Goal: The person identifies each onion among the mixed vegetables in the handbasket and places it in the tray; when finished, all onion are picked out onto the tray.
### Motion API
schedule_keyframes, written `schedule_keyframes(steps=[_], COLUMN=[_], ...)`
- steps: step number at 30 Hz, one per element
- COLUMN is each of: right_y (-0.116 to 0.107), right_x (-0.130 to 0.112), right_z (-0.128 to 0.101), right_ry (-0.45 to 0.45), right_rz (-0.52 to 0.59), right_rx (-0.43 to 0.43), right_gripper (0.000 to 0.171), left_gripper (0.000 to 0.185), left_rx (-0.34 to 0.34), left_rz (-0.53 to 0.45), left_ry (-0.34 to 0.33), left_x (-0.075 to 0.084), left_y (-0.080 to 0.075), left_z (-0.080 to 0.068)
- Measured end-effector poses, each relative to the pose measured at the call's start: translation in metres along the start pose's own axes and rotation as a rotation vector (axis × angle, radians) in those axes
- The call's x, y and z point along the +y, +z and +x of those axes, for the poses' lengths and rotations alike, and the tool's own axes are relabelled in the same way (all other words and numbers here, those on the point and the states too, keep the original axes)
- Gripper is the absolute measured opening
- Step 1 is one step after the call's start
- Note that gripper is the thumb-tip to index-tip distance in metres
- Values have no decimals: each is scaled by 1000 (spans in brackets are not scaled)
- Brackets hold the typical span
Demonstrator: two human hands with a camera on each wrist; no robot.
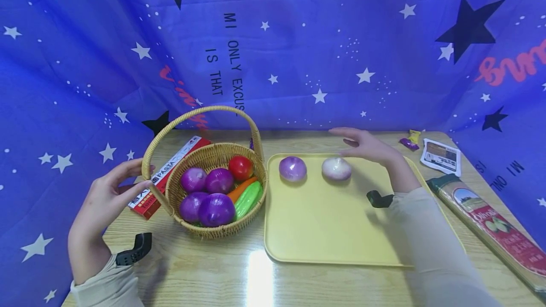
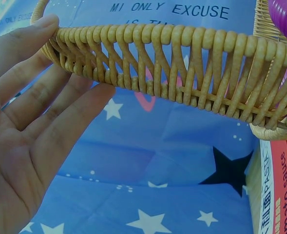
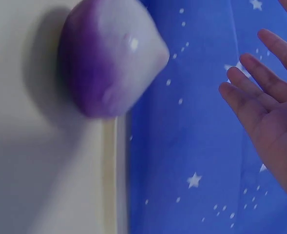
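My left hand holds the handle of a wicker basket, thumb and fingers on either side of it. In the left wrist view, the fingers lie against the handle's woven strip. Inside the basket are several purple onions, a red tomato, a carrot and a light green cucumber-like vegetable. Over the back of a yellow tray, my right hand is held with fingers extended, holding nothing. Nearest below it sits a white-and-purple onion; left of that is another purple onion.
A red-and-white pasta box lies behind the basket's left side. Right of the tray lie a pasta bag, a white packet and small wrapped candies. A blue starred cloth hangs behind the table.
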State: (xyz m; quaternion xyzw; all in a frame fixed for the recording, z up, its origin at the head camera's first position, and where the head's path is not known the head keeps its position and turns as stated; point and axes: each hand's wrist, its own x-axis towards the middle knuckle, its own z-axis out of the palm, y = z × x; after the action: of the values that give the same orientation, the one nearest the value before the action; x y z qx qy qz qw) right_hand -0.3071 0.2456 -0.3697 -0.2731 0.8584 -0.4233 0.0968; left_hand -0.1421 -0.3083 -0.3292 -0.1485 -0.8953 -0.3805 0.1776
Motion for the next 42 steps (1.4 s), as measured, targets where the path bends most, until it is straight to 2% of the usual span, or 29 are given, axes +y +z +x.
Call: schedule_keyframes(steps=[8, 16, 25, 31, 42], right_y=[17, 32, 53, 65, 85], right_x=[-24, -61, -97, -121, -153], right_z=[22, 41, 63, 71, 86], right_ry=[-77, -123, -207, -258, -298], right_rz=[-10, 10, -111, -154, -134], right_rx=[-44, -113, -180, -216, -298], right_gripper=[65, 66, 64, 65, 65], left_gripper=[43, 40, 40, 40, 42], left_rx=[-4, -6, -5, -11, -12], left_rz=[13, -6, 2, 1, 6], left_ry=[-1, -3, -9, -13, -17], left_x=[0, 1, 1, 0, -1], left_y=[0, 0, -1, -1, -1], left_z=[0, 2, 1, 1, 1])
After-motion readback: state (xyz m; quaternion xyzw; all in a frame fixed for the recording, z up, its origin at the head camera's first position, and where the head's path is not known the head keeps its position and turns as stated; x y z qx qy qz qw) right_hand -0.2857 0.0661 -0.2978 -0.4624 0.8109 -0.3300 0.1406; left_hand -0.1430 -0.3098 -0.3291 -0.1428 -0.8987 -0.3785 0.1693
